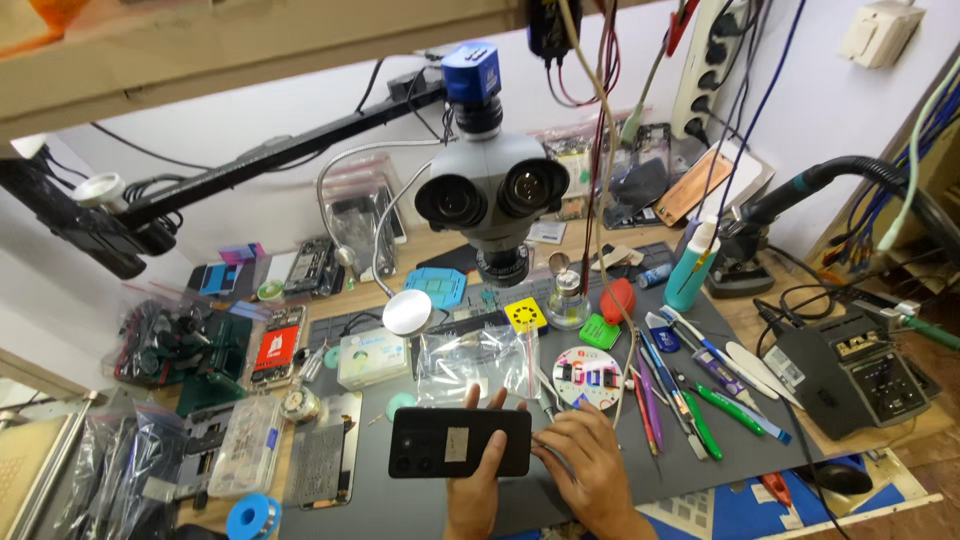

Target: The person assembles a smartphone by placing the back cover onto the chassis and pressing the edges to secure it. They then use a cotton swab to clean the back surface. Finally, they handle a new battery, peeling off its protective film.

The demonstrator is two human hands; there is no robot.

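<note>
A black phone (459, 442) lies back-up and crosswise over the near edge of the grey mat (700, 455) on the bench (795, 405). The left hand (474, 490) grasps it from below, fingers curling over its top and right edges, so the phone sits across that grip. A pale sticker marks the middle of its back, and two round lens rings show at its left end.

The right hand (588, 462) rests just right of the phone, touching or nearly touching its end; its grip is bent low on the mat, perhaps pinching a small tool, though the view is too poor to say whether it closes on anything.

Just behind the phone lies one clear bag (476, 362) holding small parts. To its right, one round white dish (587, 377) carries a few small dark chips. Further right, a row of pens, tweezers and two green-handled tools (712, 408) fans across the mat. One small glass bottle (567, 300) stands behind the dish, with a red lump (616, 299) and a teal bottle (692, 270) beyond it.

Left of the phone lies a second handset with its back open (322, 462), beside a clear parts box (246, 446) and a blue reel (252, 518). One microscope (492, 195) hangs over the middle of the bench, and one soldering station (860, 370) stands at the right.
</note>
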